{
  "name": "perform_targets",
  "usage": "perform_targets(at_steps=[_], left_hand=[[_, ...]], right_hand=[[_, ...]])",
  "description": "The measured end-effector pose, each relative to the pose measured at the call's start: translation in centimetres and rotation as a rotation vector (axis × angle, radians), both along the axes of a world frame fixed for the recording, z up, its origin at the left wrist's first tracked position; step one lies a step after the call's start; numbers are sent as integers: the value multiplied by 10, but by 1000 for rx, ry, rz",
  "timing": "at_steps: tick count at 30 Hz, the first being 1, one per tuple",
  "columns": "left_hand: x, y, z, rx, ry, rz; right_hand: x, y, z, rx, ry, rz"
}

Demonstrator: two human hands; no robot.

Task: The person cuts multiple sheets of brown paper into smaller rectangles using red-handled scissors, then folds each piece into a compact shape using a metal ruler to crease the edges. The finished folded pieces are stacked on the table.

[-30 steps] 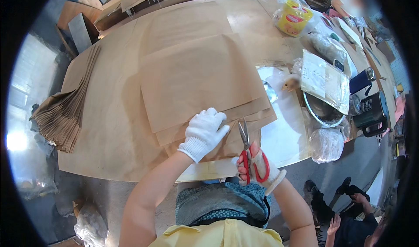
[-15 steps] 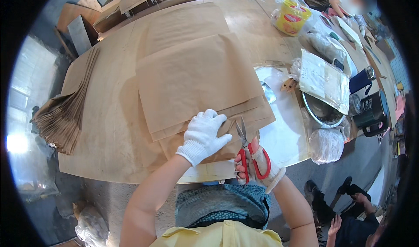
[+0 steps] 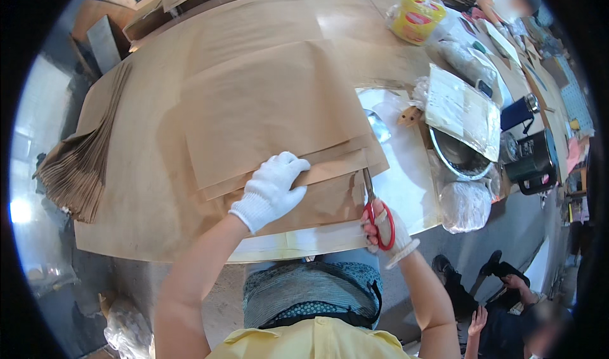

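Note:
Several large brown paper sheets (image 3: pixel 273 99) lie in a loose stack before me, their near edges stepped one below another. My left hand (image 3: pixel 271 181), in a white knit glove, rests on the stack's near edge with the thumb spread away from the fingers. My right hand (image 3: pixel 387 226) wears a glove that leaves the fingertips bare. It grips a pair of red-handled scissors (image 3: pixel 368 184), whose blades point away from me at the near right edge of the paper. The blades look edge-on, nearly together; whether paper is between them I cannot tell.
A fanned bundle of folded brown paper (image 3: pixel 82 168) sits at the table's left edge. To the right are a bowl (image 3: pixel 466 175) under a plastic-wrapped packet, a dark mug (image 3: pixel 536 162), a plastic-wrapped bundle (image 3: pixel 466 206) and a yellow package (image 3: pixel 415 19). Other people are at the right.
The scissors have moved up to the paper's right edge, and their blades have swung from spread to nearly together. The whole view has shifted slightly. My left hand stays on the near edge.

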State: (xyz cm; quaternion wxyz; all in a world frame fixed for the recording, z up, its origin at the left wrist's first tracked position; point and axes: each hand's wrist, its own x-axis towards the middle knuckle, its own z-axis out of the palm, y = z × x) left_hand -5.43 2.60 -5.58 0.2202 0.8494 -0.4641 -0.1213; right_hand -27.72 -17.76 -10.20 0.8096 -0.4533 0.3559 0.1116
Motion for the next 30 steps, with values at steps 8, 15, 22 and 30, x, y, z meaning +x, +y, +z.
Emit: perform_targets(at_steps=[8, 15, 22, 30], left_hand=[[40, -11, 42, 271, 584, -4], [38, 4, 15, 150, 381, -69], [52, -14, 125, 335, -528, -201], [44, -37, 219, -610, -1061, 133]], right_hand=[[25, 152, 12, 38, -127, 553], [60, 192, 22, -137, 30, 595], [32, 146, 34, -213, -29, 826], [2, 101, 23, 59, -16, 390]])
